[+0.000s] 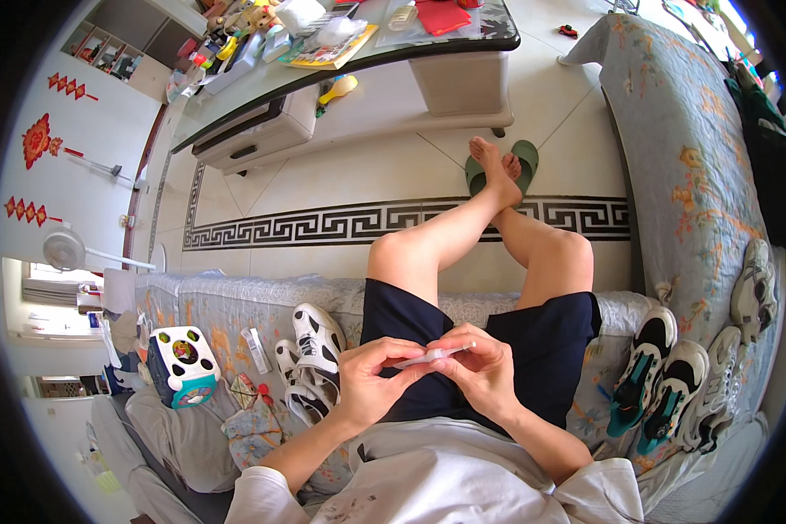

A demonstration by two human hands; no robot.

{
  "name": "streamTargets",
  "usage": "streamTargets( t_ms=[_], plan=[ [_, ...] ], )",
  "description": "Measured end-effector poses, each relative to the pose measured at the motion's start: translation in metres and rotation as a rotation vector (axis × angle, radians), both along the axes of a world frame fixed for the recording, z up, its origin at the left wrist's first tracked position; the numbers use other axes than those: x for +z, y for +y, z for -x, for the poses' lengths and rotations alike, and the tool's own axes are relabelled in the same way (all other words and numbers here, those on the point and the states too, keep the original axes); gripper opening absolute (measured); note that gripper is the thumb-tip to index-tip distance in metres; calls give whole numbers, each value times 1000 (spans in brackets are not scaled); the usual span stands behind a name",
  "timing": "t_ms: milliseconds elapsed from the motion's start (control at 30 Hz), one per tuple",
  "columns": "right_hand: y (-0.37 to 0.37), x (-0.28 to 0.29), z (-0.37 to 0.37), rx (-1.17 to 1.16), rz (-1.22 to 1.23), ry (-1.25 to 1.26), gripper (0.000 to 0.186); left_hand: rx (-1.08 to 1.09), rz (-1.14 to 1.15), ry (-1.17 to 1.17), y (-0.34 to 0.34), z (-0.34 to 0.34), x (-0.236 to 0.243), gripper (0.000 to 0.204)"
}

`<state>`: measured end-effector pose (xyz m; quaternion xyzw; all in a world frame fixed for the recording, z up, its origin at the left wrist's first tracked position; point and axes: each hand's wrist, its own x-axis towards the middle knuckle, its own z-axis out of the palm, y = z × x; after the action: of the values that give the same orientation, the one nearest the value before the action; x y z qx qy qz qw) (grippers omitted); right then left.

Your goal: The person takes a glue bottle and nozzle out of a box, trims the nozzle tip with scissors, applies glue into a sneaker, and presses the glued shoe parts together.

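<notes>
Pinching a thin white item [437, 355] between the fingertips of the left hand [373, 371] and the right hand [483, 374], both clamped on it, close together over dark shorts [410, 316]. Cannot tell what kind of item, being partly covered by the fingers. Sitting on a sofa [205, 304] with a floral blue-grey cover, crowded on both sides. Hemmed in on the left by white-and-black sneakers [316, 339] near the forearm, with a pale tube [256, 351] and a white-and-teal toy box [183, 371] farther out. Flanked on the right by black, white and teal sneakers [644, 371], near two grey-white shoes [718, 375] farther over. Facing a low glass-topped table [393, 50], loaded with a red packet [444, 17], a booklet [334, 48] and other clutter, beyond green slippers [526, 163] partly hidden by bare feet [495, 175]
</notes>
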<state>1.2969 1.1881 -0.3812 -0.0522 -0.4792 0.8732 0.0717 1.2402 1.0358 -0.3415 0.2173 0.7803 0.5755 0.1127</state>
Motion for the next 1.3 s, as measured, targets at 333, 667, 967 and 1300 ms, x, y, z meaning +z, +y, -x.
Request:
streamTargets(
  t_ms=[333,667,967,1300],
  plan=[
    [17,6,1,31,-431,93,12,-177,-215,-754,-8,8,-2,17],
    [38,15,-3,98,-157,-101,25,-80,-131,-342,2,4,-15,12],
    [55,38,-9,315,-1079,20,20,-322,152,38,7,2,-9,34],
    [41,24,-29,664,-563,-226,29,-647,118,28,-6,-25,-39,11]
  ],
)
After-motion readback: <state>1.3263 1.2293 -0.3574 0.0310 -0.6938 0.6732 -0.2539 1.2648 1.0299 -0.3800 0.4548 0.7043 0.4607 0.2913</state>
